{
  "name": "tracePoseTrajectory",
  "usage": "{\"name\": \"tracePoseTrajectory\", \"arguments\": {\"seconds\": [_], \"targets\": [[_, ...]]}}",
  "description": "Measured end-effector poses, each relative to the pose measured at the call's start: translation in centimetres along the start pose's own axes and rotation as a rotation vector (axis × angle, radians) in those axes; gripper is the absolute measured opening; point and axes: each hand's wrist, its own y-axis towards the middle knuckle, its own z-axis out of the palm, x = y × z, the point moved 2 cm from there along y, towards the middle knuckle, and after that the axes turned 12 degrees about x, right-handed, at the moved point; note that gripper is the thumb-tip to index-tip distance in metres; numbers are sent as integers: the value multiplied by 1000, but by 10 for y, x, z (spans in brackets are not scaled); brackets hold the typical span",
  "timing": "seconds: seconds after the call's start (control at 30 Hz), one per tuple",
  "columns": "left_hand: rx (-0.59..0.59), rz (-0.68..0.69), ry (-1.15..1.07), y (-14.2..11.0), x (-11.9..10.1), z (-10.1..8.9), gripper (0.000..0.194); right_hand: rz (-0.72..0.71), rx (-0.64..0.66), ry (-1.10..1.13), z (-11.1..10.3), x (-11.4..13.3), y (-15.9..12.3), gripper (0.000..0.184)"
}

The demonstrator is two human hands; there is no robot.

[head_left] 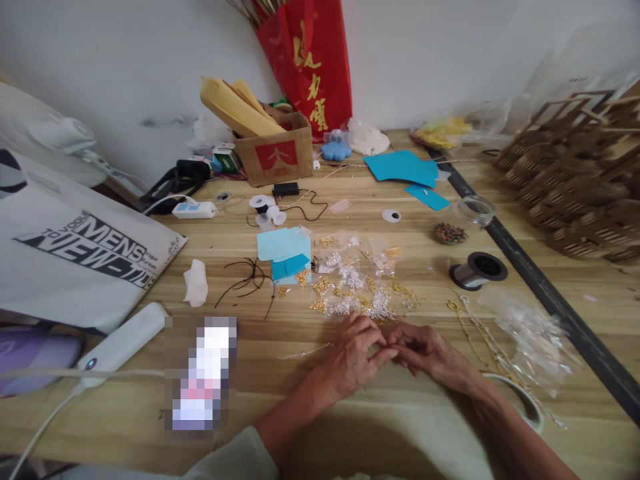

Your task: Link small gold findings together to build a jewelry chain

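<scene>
Head view. Both hands meet at the near edge of the worktop (260, 400), and bearings are taken from there, twelve o'clock pointing away from the person. The left hand (350, 353) has its fingers bent, thumb and forefinger brought close together. The right hand (425, 350) faces it, fingers curled, tips drawn in to the same spot. Whether either set of fingers is fully closed, or has hold of anything, cannot be told; any piece there is too small or hidden.

A thin pale chain (300, 354) lies at nine o'clock, its near end close beside the left hand; whether it runs beneath the palm is not visible. At eleven o'clock sit small silver pieces (381, 303) and gold pieces (320, 305), loose and on clear film. A wire spool (477, 270) stands between one and two o'clock. A longer gold chain (453, 305) lies toward two to three o'clock, beside crumpled plastic bags (535, 333).

Handling, as judged: the pale chain is very light, limp and prone to snagging or kinking; best taken by its free end, between thumb and forefinger. The small pieces look hard, slippery and easily scattered; one at a time, by fingertip pinch, is advised.
</scene>
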Motion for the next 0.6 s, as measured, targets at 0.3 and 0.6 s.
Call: {"name": "tracePoseTrajectory", "arguments": {"seconds": [0.3,0.6], "targets": [[-38,20,-160,3,10,0,21,0,10,24,-1,-6,1,39],[-47,12,-197,2,18,2,18,7,-23,73,-1,-4,1,38]]}}
